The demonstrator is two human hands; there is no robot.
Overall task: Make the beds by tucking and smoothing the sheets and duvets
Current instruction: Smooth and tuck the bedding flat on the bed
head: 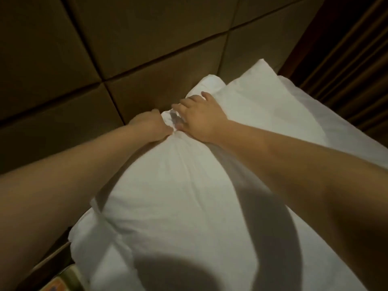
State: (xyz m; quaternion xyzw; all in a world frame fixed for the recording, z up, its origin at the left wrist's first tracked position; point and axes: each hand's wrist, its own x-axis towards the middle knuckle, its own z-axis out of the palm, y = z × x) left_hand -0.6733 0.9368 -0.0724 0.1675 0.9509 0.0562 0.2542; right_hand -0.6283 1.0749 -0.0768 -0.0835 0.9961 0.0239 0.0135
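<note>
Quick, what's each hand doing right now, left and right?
Left hand: closed, gripping the bunched end of the pillow.
Right hand: open, fingers spread, pressing on the same pillow.

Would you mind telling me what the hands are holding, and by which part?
The left hand grips the bunched far end of the white pillow; the right hand presses flat beside it, fingers spread.
</note>
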